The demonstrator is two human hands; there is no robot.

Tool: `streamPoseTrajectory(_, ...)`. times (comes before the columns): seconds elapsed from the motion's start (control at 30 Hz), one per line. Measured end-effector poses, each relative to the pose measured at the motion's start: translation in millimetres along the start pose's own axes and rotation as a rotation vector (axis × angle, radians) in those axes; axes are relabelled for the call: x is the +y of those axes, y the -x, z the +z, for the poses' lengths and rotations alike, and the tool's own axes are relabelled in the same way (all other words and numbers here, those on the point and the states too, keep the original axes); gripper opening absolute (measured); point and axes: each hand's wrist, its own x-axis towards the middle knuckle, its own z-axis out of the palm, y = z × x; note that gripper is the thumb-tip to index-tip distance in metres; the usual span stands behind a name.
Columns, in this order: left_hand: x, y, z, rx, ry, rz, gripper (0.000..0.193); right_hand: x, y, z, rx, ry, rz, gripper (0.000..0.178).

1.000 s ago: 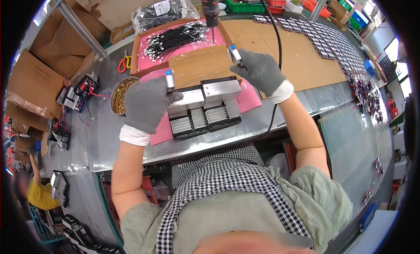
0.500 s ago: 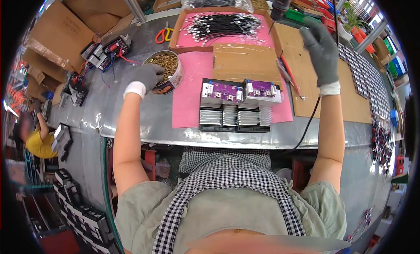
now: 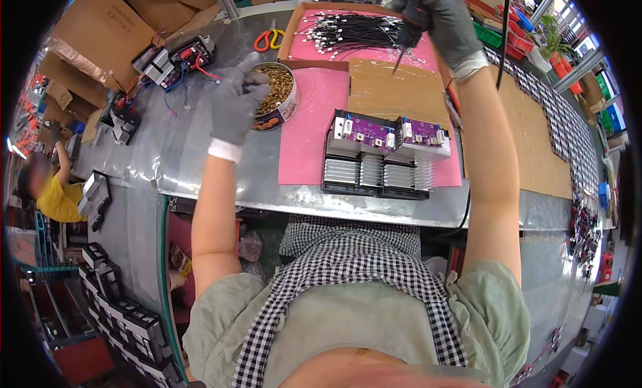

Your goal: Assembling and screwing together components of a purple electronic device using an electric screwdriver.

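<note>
My right hand (image 3: 451,27), in a grey glove, is closed around a dark power screwdriver (image 3: 413,22) at the upper right; its thin bit points down over the cardboard. My gloved left hand (image 3: 237,104) is beside a round tin (image 3: 291,107) of small brass-coloured screws (image 3: 277,87). Its fingers are drawn together, and what they may pinch is too small to make out. Two purple circuit boards (image 3: 366,134) (image 3: 422,135) sit on black-framed blocks with silver heatsink fins (image 3: 351,172). The blocks rest on a pink foam sheet (image 3: 304,134), near the table's front edge.
A cardboard tray (image 3: 286,46) of black cables (image 3: 354,34) lies behind. Scissors with red and yellow handles (image 3: 269,39) are left of it. Wired modules (image 3: 160,64) stand at the far left. A dark cord (image 3: 503,40) hangs at right. A person in yellow (image 3: 61,197) works at left.
My right hand has moved up and left and taken hold of the screwdriver. My left hand has drawn back from the tin's screws to its left side. The view has shifted slightly.
</note>
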Motion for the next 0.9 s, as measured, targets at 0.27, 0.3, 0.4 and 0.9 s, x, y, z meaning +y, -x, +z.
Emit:
streamPoseTrajectory(0.27,68,68,72,-0.070,0.221,0.132,0.078,-56,56,117,0.089,-0.256,-0.197,0.076)
streamPoseTrajectory(0.3,69,70,74,-0.079,0.157,0.194,0.080,-61,61,123,0.094,-0.251,-0.192,0.076)
streamPoseTrajectory(0.4,70,72,76,-0.087,0.151,0.243,0.082,-66,69,128,0.146,-0.093,-0.387,0.082)
streamPoseTrajectory(0.9,89,61,106,-0.132,0.110,0.221,0.097,-71,83,91,0.206,0.043,-0.294,0.085)
